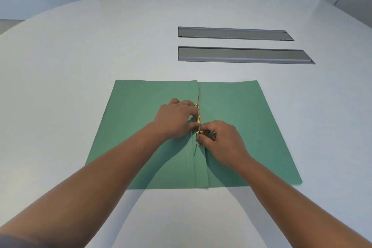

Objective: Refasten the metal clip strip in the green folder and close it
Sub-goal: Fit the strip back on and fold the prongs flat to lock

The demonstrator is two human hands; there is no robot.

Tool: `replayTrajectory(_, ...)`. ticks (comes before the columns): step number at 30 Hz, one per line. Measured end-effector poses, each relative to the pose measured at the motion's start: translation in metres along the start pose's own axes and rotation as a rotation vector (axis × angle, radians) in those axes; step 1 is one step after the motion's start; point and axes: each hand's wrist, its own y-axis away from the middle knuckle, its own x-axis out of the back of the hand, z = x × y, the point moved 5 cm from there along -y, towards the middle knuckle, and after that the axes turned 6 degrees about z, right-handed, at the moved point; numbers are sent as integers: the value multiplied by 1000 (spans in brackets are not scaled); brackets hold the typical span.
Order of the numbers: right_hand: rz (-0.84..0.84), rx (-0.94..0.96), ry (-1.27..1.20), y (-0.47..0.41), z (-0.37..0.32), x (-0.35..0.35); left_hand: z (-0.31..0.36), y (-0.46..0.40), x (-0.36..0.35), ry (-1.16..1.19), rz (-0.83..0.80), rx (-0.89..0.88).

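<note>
A green folder (241,119) lies open and flat on the white table, its spine running away from me. Along the spine sits the brass-coloured metal clip strip (198,119), with thin prongs sticking out past both its ends. My left hand (174,120) rests on the left leaf with its fingertips pressing the strip's upper and middle part. My right hand (223,137) pinches the strip's near end between thumb and forefinger. The fingers hide the strip's near end.
Two long grey recessed slots (235,34) (243,55) are set into the table (80,66) beyond the folder to the right. A patterned wall stands behind the rounded far edge.
</note>
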Motion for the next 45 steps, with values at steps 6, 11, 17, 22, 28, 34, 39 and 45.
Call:
replayTrajectory(6,10,45,29,-3,-5,-3,-3,1,-6,25,-6,49)
replayTrajectory(11,36,-50,-60,-2,0,-1,-1,1,-6,0,-22,59)
replayTrajectory(17,18,-90,-99,-3,-3,3,0,0,-3,-43,-41,37)
replayTrajectory(22,60,-118,-197,5,-5,12,1,0,-2,-57,-59,33)
replayTrajectory(28,-27,-67,-52,17,-9,12,2,1,-4,-48,-51,37)
replayTrajectory(34,-64,60,125,27,-18,9,1,0,-4,-37,-47,48)
replayTrajectory(39,-62,52,167,27,-21,10,0,0,-6,-15,-44,59)
replayTrajectory(45,-99,8,192,25,-27,8,0,0,-5,-12,-40,61)
